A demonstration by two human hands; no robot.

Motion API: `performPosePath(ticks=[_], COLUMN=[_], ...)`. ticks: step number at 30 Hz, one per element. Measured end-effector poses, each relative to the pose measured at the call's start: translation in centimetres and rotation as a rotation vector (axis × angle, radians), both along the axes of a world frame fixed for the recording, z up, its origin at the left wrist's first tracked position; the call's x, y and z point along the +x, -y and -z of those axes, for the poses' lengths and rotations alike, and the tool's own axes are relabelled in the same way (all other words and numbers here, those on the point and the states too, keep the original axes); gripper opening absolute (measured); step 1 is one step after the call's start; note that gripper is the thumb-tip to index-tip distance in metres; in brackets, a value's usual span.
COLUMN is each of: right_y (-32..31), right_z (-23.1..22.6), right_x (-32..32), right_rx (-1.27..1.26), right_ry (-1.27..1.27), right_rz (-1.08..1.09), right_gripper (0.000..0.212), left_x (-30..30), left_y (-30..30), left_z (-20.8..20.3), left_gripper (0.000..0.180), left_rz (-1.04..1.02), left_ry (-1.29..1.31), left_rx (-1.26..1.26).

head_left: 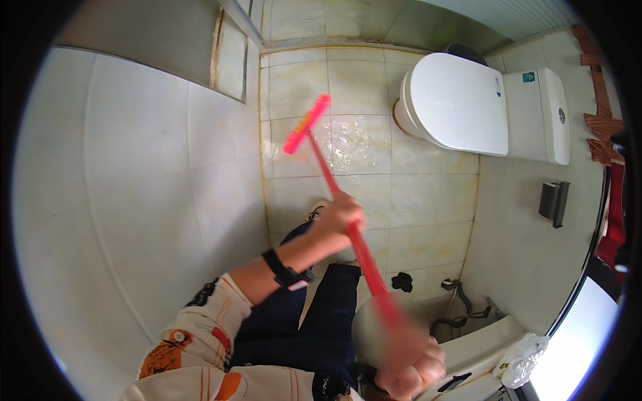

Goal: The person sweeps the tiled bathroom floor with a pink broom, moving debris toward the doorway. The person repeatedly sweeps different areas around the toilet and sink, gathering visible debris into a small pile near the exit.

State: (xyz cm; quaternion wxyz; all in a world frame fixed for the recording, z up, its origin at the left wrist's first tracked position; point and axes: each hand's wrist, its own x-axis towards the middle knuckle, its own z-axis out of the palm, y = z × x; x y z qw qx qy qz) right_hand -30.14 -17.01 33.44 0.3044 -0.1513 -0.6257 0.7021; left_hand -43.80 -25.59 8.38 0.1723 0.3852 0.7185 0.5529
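A: What is being seen at the far left?

B: A pale tiled wall point(134, 174) is being shown, and nothing is being touched there.

A: And next to it?

B: A pink brush point(306, 124) is being held out over the floor point(414, 200), its head low near the tiles by the wall's foot. Whether the bristles are being pressed down cannot be told; the head is blurred.

A: How is it being gripped?

B: The left hand point(338, 217) is being closed fully round the handle at about its middle, a black watch point(286, 273) being worn at the wrist. The right hand point(413, 366) is being closed round the handle's near end, close to the camera and blurred, so the fingers are not being shown clearly.

A: How far is the scrubbing being judged to be?

B: Partway, it is being judged. A wet sheen is being shown on the tiles just right of the brush head, while yellow-brown staining is being shown along the grout and near the toilet point(461, 107). The tiles toward the toilet and the dark drain point(402, 281) are being left to be done, as far as can be told.

A: And farther right?

B: The toilet is being shown with its lid down, well apart from the brush, and a dark holder point(554, 202) is being shown on the right wall.
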Motion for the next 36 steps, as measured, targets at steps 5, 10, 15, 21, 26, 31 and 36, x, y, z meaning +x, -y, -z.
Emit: performPosePath(ticks=[5, 10, 15, 21, 26, 31, 36], right_y=[0.3, 1.1, -3.9, -9.9, -12.8, -14.2, -14.0], right_z=[5.9, 8.5, 7.2, 3.8, 2.4, 1.1, -1.7], right_x=[-5.5, -2.7, 6.3, 19.0, 28.8, 32.4, 34.6], right_rx=[0.011, 0.045, 0.066, 0.061, 0.123, 0.253, 0.335], right_ry=[0.069, -0.053, -0.001, 0.124, 0.198, 0.258, 0.008], right_rz=[-0.333, -0.111, 0.026, 0.26, 0.434, 0.468, 0.627], right_gripper=[0.009, 0.017, 0.016, 0.006, 0.013, 0.016, 0.016], left_x=[-4.6, -0.9, 7.3, 21.7, 34.1, 40.9, 40.7], left_y=[6.5, 4.0, -3.0, -13.5, -21.4, -26.3, -27.0], left_z=[3.4, 6.9, 6.6, 5.2, 4.3, 2.1, -1.8], left_gripper=[0.025, 0.028, 0.025, 0.02, 0.022, 0.026, 0.028], left_rz=[-0.154, -0.126, -0.026, 0.192, 0.349, 0.557, 0.598], left_ry=[-0.186, -0.135, -0.116, -0.031, 0.082, 0.204, 0.117], left_rx=[-0.177, -0.186, -0.177, -0.041, 0.078, 0.16, 0.179])
